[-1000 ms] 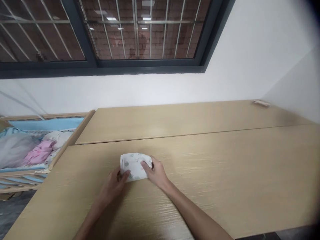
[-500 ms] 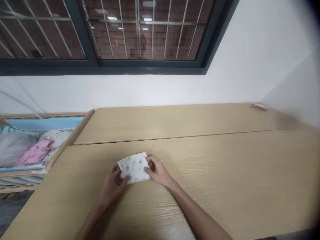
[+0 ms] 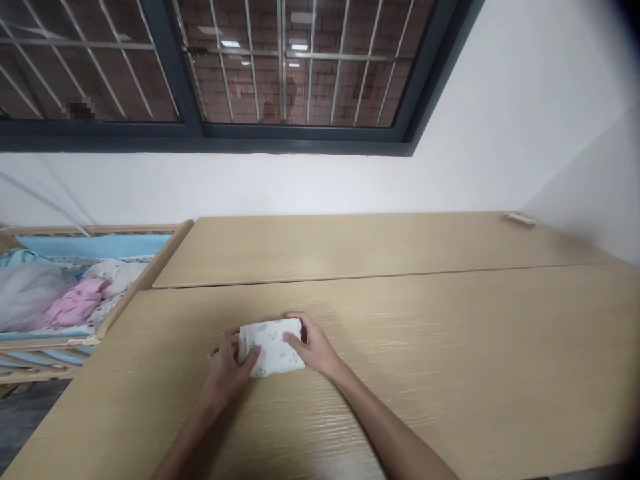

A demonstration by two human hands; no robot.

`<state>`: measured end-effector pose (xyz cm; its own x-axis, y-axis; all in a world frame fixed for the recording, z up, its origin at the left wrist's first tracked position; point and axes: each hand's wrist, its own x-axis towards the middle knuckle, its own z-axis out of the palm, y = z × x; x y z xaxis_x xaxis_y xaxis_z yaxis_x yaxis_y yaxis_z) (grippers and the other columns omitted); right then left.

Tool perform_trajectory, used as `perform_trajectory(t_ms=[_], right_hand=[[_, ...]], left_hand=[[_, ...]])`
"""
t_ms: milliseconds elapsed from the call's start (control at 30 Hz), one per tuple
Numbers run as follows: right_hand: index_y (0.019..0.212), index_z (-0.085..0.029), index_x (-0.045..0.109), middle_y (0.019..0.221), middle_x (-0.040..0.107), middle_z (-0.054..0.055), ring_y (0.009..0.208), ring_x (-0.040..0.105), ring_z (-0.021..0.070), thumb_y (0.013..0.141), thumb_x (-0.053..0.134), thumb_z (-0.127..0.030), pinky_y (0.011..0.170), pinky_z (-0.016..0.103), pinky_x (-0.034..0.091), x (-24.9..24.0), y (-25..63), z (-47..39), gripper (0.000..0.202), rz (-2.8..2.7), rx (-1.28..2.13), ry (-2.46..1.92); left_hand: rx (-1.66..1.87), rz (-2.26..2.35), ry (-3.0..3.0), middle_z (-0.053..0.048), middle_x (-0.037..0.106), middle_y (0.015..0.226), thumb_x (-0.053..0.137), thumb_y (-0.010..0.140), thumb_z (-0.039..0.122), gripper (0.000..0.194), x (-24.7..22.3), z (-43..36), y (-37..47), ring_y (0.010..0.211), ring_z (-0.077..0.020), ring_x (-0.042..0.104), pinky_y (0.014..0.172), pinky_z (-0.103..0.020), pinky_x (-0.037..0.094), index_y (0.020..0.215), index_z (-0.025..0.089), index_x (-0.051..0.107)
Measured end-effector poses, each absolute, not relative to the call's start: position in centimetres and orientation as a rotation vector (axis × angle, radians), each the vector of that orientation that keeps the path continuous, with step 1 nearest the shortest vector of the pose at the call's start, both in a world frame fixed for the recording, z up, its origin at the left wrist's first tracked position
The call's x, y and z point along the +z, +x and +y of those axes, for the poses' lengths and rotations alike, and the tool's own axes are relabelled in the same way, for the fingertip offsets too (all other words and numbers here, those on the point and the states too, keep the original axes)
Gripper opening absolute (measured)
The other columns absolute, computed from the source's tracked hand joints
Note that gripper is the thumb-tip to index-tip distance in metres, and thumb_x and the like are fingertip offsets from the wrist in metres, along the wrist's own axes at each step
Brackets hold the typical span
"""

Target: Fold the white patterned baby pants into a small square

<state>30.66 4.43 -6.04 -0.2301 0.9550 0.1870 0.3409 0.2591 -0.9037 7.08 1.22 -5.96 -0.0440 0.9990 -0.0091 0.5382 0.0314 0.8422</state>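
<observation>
A small folded white cloth with a scattered green and grey print is held between my two hands, over the near part of the wooden table. My left hand grips its left end, thumb on top and fingers behind the edge. At the right end, my right hand pinches the cloth with the thumb on its face and the fingers round the far corner. Layers of the fold show along the left edge. Whether the cloth touches the tabletop I cannot tell.
A wooden crib with blue lining stands left of the table, holding a pink cloth and white bedding. A seam crosses the tabletop. A small flat object lies at the far right corner. Behind are a white wall and a barred window.
The cloth has been turned slightly and now shows a neater, smooth rectangular face. My left thumb lies further over it, and both hands still hold its ends.
</observation>
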Motion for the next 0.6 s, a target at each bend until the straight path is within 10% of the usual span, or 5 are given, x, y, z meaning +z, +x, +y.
perform_trajectory(t_ms=[133,267,600], right_hand=[[0.142,-0.018,0.048,0.135,0.056,0.016,0.127,0.053,0.0283,0.092,0.058,-0.022,0.106,0.047,0.045,-4.7,30.3,3.6,0.051,-1.934,0.588,-1.219],[0.154,-0.015,0.037,0.157,0.04,0.017,0.147,0.033,0.0293,0.096,0.048,-0.022,0.118,0.051,0.032,-3.8,29.1,2.3,0.059,-2.286,0.287,-1.096],[0.163,-0.014,0.018,0.168,0.018,0.012,0.157,0.012,0.026,0.107,0.03,-0.047,0.127,0.049,0.016,-4.7,30.1,2.5,0.066,-2.48,0.507,-1.353]], left_hand=[[0.85,1.925,1.884,-0.018,0.07,0.119,0.06,0.086,0.05,0.073,-7.2,0.8,7.3,0.112,-0.0377,0.066,0.106,-0.068,0.035,0.144,0.013,0.035],[0.958,1.751,2.347,-0.022,0.032,0.161,0.045,0.099,0.046,0.072,-7.2,-0.6,8.9,0.148,-0.0352,0.034,0.113,-0.057,0.033,0.158,0.015,0.018],[0.732,1.635,2.636,-0.022,0.023,0.164,0.04,0.103,0.044,0.078,-9.0,-1.4,9.7,0.153,-0.0356,0.022,0.118,-0.053,0.034,0.162,0.008,0.002]])
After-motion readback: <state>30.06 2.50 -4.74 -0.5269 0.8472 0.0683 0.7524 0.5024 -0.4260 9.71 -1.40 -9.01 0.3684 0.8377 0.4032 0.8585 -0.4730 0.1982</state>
